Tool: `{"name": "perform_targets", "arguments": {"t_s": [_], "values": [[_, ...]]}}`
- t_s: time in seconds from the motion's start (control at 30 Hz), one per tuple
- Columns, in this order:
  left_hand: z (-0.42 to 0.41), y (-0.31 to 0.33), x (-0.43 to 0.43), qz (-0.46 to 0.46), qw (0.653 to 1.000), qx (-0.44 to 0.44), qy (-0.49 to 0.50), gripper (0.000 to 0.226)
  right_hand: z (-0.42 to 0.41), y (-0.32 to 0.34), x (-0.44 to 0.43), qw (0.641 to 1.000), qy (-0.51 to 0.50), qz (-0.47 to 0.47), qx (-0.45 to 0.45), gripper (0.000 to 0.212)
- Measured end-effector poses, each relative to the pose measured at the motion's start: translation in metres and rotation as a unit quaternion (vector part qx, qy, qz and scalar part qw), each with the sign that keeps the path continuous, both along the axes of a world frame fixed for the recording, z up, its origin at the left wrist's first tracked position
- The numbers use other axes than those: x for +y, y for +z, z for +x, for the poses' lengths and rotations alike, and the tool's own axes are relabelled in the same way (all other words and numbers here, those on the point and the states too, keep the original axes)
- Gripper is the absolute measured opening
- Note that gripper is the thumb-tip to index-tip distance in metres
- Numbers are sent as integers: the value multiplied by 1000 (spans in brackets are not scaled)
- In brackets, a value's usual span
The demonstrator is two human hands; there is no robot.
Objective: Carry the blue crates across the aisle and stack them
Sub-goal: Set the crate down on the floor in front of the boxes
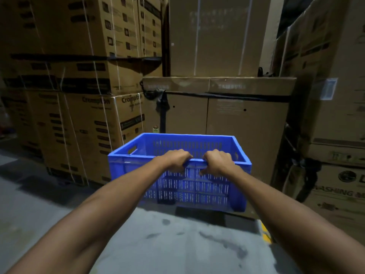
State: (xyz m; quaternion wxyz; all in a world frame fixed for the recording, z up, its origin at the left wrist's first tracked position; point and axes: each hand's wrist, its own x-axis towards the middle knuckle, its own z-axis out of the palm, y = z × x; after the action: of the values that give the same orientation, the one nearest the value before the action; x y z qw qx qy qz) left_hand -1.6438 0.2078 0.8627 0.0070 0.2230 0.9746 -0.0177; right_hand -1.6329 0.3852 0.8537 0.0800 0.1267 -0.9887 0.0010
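— Where is the blue crate [178,186]?

— Held up over the grey concrete floor [59,204], empty. The left hand [176,159] and right hand [216,161] are both closed over its near rim, side by side near the middle.

— What stands around it?

— Strapped Crompton cartons [94,135] stacked on the left, a wide Samsung carton [227,107] straight beyond the crate, LG washing-machine cartons [339,190] on the right. A yellow mark [265,233] shows on the floor by the right forearm.

Both hands, left hand [176,160] and right hand [218,162], clasp the near rim of a blue crate [197,186] before stacked cardboard boxes [83,119].
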Motion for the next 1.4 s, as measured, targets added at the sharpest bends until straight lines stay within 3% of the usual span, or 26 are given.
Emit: {"name": "perform_targets", "arguments": {"t_s": [0.13,0.4,0.57,0.8,1.2,1.4], "values": [[-101,-38,-24,2,999,21,-24,24,-96,-18,-29,994,-47,30,-93,50],[-252,-129,-42,17,998,31,-42,40,-233,-99,-50,996,-52,60,-46,28],[-322,-211,-30,0,998,48,-42,31,-297,-186,-32,997,-54,48,-38,27],[-389,-391,8,-25,996,60,-60,20,-363,-377,14,999,-41,23,-1,26],[-480,-789,49,-31,995,52,-84,25,-448,-785,57,999,-40,-10,-5,19],[-497,-926,55,-33,995,35,-87,22,-463,-921,61,999,-36,-19,-4,16]]}}
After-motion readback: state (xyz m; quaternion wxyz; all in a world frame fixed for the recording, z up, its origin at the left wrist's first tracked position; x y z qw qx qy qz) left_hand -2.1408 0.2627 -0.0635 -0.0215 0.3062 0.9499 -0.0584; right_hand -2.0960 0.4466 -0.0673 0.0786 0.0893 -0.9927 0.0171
